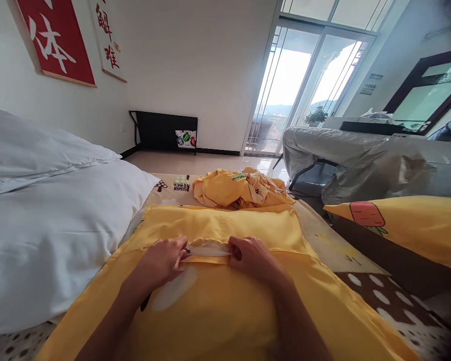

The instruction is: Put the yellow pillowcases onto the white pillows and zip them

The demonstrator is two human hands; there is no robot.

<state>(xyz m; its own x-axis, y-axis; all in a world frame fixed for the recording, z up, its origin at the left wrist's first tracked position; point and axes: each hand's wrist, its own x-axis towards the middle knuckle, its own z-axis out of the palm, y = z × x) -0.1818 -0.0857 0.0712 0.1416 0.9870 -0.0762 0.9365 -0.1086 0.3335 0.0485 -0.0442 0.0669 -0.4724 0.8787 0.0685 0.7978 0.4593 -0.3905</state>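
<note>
Both hands are in at lower centre of the frame, working on the yellow cover point(225, 306) that spreads from the middle down to the bottom edge. The left hand point(164, 260) is clenched on the cover's seam, fingers curled under, with a small dark bit at its fingertips that is too small to name. The right hand point(251, 256) pinches the same seam just across from it, and the pale strip point(207, 252) is stretched flat between the two. Frayed threads stand up along that strip.

On room: the white pillows point(52, 230) crowd in from the left, their edge lying right on the cover's left side. At upper centre, a crumpled yellow heap point(240, 189) sits just past the cover's far edge. To the right there is open patterned sheet point(391, 296), then a carrot-print cushion point(409, 225) at the right edge, cut off by the frame.

Both forearms run out of the bottom of the frame. The cover's lower corners are cut off too, and the right hand's fingertips are hidden under its knuckles. A whitish patch on the cover near the left wrist is hard to make out.
</note>
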